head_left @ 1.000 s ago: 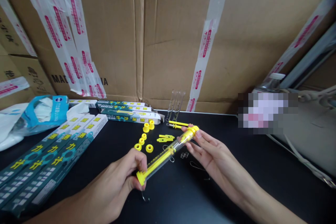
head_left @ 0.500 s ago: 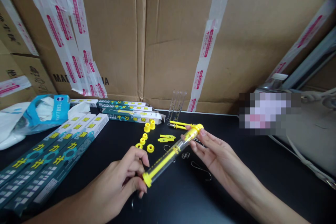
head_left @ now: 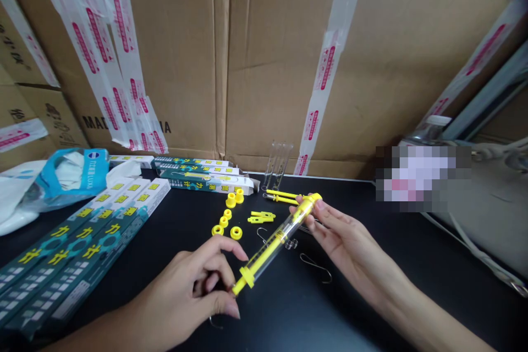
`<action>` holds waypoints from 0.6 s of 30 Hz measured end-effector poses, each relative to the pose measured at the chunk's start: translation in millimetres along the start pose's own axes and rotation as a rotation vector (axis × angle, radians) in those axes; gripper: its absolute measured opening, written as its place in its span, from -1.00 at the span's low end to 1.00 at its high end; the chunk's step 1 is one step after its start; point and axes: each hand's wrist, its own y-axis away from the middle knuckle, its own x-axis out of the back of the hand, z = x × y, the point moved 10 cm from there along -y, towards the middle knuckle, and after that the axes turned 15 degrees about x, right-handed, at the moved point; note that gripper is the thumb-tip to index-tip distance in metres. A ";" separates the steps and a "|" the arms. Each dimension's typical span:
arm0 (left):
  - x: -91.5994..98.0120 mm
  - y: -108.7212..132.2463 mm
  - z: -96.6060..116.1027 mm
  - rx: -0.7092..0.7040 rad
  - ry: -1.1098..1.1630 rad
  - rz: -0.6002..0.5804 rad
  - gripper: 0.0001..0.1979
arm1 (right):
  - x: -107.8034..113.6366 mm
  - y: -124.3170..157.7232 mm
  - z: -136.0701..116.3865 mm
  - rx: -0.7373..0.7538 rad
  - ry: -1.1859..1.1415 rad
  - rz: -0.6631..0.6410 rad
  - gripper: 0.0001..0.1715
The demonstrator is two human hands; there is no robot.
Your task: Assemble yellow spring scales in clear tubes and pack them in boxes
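Observation:
A clear tubular spring scale [head_left: 270, 250] with yellow ends is held slanting above the black table. My right hand [head_left: 336, 225] is closed around its upper end, at the yellow cap. The thumb and fingers of my left hand [head_left: 206, 280] pinch near the tip of the yellow rod [head_left: 238, 286] that sticks out of the lower end. Below that hand, part of a metal hook [head_left: 215, 323] shows. Inside the tube the spring is hard to make out. On the table beyond lie yellow rings [head_left: 236, 232], flat yellow pieces [head_left: 261, 217] and a wire S-hook [head_left: 315, 267].
Dark green printed boxes [head_left: 88, 253] lie at left, with more boxes [head_left: 206, 181] behind. A blue tissue pack [head_left: 93, 170] sits at far left. Clear tubes [head_left: 277, 168] stand before the large cardboard box [head_left: 272, 66]. Yellow rods [head_left: 284, 194] lie nearby; a light bag [head_left: 487, 220] is at right.
The yellow rod now sticks out of the tube's lower end, where it was hardly visible before. My left fingers have shifted from the lower yellow collar to the rod tip.

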 end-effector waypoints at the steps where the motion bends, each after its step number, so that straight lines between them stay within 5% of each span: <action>1: 1.2 -0.7 -1.0 0.011 -0.012 0.018 -0.60 | 0.0 0.4 0.6 -0.006 -0.002 0.003 -0.82; 7: 14.6 0.4 1.0 -0.029 -0.027 0.174 -0.55 | 1.0 4.4 6.8 -0.056 -0.048 0.040 -0.86; 18: 22.3 8.8 0.1 0.025 -0.139 0.282 -0.98 | -6.9 10.8 6.1 -0.089 -0.067 0.042 -0.79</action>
